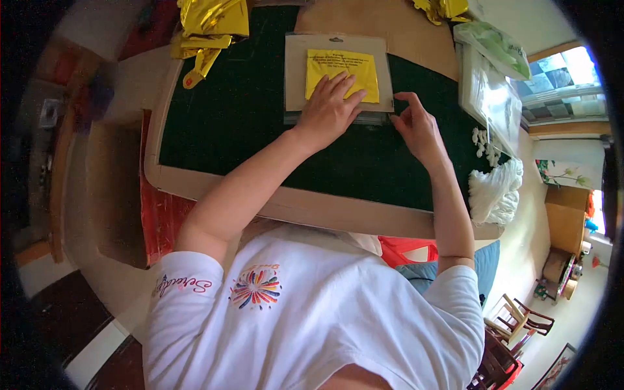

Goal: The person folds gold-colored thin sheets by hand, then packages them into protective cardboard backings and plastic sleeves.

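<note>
A flat clear plastic bag with a hang hole, holding a beige card (296, 75), lies on the dark green table cover. Over the card is a yellow sheet (361, 71) printed with small dark text. My left hand (328, 112) rests on the sheet's lower part, fingers spread flat. At the package's right edge, my right hand (418, 130) has its thumb and index finger apart, the other fingers curled. Nothing shows between them. Another plastic edge (370, 119) pokes out beneath the package.
Folded gold foil (214, 23) lies at the far left of the table, with more gold foil (445, 8) at the back. Clear plastic bags (487, 94) are stacked on the right. Nearer stands a bundle of white string (497, 192). An open cardboard box (120, 188) is left of the table.
</note>
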Tool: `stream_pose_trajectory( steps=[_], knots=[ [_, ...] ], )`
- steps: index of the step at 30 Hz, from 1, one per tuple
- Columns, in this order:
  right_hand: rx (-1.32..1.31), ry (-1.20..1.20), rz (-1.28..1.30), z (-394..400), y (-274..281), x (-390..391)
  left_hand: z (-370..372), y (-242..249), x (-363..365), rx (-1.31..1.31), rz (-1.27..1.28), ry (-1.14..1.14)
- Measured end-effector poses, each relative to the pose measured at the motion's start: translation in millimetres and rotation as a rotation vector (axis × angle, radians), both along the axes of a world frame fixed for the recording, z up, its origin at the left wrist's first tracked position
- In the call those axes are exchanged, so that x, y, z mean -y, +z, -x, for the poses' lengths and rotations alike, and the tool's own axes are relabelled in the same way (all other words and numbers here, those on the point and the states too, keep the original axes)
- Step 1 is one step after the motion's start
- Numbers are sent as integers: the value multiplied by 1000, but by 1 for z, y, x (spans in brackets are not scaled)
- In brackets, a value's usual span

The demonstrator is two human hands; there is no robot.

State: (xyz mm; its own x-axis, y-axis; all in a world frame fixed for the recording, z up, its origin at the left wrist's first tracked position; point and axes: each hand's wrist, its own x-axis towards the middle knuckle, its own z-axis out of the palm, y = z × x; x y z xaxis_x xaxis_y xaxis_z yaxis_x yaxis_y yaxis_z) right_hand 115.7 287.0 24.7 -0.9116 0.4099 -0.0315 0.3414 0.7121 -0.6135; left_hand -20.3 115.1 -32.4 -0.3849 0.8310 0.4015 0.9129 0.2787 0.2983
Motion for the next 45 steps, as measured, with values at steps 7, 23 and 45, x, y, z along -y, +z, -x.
stream_pose_trajectory(
  steps=[7,23,45],
  knots=[
    [154,-368,-607,-63,10,-101,-16,13,9,-14,69,-2],
    [-292,531,-367,-32,-10,62,-23,17,22,-121,44,-10],
    [123,-312,-764,-89,-22,-125,-15,32,119,4,-6,110]
  ],
)
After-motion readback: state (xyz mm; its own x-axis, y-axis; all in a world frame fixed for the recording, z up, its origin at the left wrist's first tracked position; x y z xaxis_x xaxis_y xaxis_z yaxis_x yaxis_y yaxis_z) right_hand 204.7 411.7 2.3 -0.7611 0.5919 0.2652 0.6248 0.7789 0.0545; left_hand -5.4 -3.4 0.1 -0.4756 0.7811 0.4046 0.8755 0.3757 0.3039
